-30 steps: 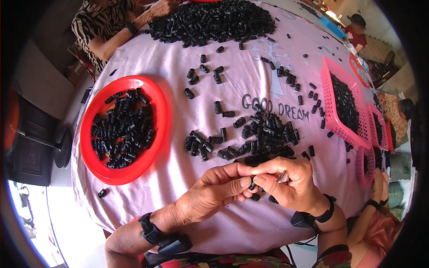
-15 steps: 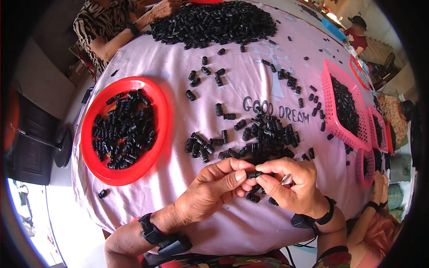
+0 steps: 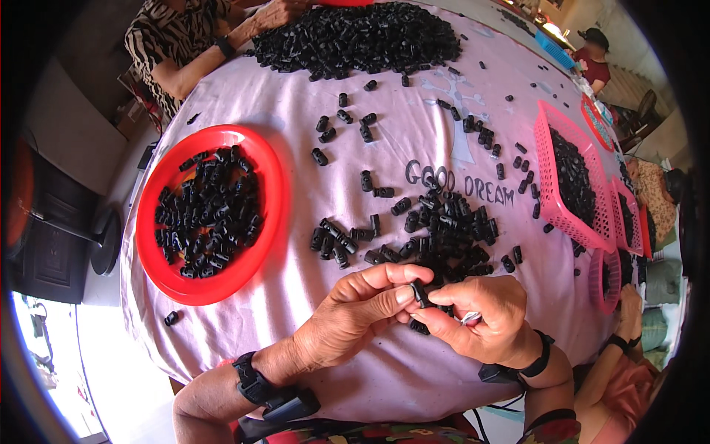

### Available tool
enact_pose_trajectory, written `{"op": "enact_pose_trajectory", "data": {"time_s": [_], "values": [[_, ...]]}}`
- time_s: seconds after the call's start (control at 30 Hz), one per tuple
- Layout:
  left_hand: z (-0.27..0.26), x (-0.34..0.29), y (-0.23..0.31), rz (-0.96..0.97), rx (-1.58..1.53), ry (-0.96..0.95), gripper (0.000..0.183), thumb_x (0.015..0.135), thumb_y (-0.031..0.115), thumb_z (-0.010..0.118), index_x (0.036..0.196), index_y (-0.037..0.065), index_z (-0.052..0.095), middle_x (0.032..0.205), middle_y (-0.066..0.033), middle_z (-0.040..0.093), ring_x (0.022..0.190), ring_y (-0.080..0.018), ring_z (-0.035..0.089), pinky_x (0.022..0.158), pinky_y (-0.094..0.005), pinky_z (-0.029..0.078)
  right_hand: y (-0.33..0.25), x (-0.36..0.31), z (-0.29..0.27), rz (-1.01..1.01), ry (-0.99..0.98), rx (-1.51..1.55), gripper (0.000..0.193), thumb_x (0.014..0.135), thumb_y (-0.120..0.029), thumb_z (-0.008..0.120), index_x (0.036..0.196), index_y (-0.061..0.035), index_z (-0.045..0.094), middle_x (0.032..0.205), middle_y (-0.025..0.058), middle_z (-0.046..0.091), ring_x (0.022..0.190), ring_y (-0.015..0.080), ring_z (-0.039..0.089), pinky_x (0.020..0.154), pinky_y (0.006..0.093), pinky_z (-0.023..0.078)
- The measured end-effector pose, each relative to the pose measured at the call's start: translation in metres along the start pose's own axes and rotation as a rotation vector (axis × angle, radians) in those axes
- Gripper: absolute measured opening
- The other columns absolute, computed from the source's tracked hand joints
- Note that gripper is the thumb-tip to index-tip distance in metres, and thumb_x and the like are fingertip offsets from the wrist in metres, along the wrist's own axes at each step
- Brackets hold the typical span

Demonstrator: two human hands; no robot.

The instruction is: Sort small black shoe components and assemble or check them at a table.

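Black part (image 3: 419,294), pinched by left hand (image 3: 346,314) and right hand (image 3: 484,314), silvery object (image 3: 470,318) inside right grip; red tray (image 3: 196,294) leftward

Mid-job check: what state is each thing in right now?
Left hand, pinching the black piece
Black piece, tilted
Right hand, curled around a shiny object
Red tray, partly filled
Large pink basket, loaded
Near pile, loosely heaped
Far pile, heaped
Pink tablecloth, wrinkled

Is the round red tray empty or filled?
Partly filled: black parts cover most of the red tray, leaving its rim bare.
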State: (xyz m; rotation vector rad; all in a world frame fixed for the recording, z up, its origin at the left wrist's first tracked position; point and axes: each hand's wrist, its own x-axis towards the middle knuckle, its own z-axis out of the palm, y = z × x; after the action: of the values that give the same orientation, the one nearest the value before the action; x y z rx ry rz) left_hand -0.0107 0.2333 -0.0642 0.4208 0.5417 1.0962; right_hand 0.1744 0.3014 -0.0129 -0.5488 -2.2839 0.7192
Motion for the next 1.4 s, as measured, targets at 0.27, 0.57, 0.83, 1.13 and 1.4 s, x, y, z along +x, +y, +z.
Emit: {"op": "enact_pose_trajectory", "data": {"time_s": [0.27,0.57,0.83,1.13,1.4], "values": [[0.002,0.001,-0.001,-0.001,0.004,0.023,0.029,0.095,0.015,0.056,0.123,0.007,0.057,0.107,0.001,0.061,0.09,-0.0052,0.054,0.083,-0.022,0.045,0.007,-0.003,0.007,-0.083,-0.006,-0.012,0.042,0.07,-0.005,0.078,0.11,-0.0073,0.066,0.06,0.0012,0.058,0.046,0.0125,0.054,0.042,0.0262,0.042],[0.004,-0.002,-0.004,-0.014,-0.045,-0.026,0.031,0.095,0.015,0.056,0.124,0.007,0.055,0.103,0.0018,0.061,0.09,-0.0056,0.053,0.084,-0.0231,0.045,0.007,-0.004,-0.002,-0.251,-0.029,-0.192,0.037,0.069,-0.008,0.079,0.105,-0.0102,0.069,0.054,-0.0021,0.05,0.042,0.0116,0.048,0.04,0.0273,0.038],[0.005,0.0,-0.004,-0.041,-0.107,-0.014,0.03,0.096,0.014,0.054,0.125,0.007,0.055,0.102,0.0014,0.061,0.092,-0.006,0.054,0.087,-0.023,0.044,0.012,-0.008,0.006,-0.241,0.055,-0.201,0.038,0.069,-0.012,0.08,0.104,-0.0108,0.068,0.052,-0.004,0.043,0.041,0.0109,0.044,0.038,0.0249,0.035],[0.002,0.002,-0.004,-0.015,-0.136,-0.07,0.031,0.096,0.014,0.053,0.126,0.005,0.053,0.105,-0.0007,0.06,0.099,-0.0087,0.056,0.091,-0.0248,0.044,-0.001,-0.005,0.006,0.073,0.033,-0.032,0.035,0.067,-0.022,0.086,0.076,-0.0062,0.056,0.055,-0.0003,0.054,0.042,0.007,0.047,0.038,0.0233,0.036],[0.003,0.0,-0.003,-0.079,-0.09,-0.056,0.03,0.097,0.014,0.052,0.126,0.006,0.053,0.111,-0.0011,0.06,0.103,-0.0086,0.055,0.093,-0.0252,0.043,0.007,-0.002,0.007,0.165,-0.066,0.005,0.042,0.068,-0.03,0.085,0.072,-0.0038,0.052,0.06,0.0063,0.062,0.05,0.014,0.062,0.045,0.0262,0.046]]}}
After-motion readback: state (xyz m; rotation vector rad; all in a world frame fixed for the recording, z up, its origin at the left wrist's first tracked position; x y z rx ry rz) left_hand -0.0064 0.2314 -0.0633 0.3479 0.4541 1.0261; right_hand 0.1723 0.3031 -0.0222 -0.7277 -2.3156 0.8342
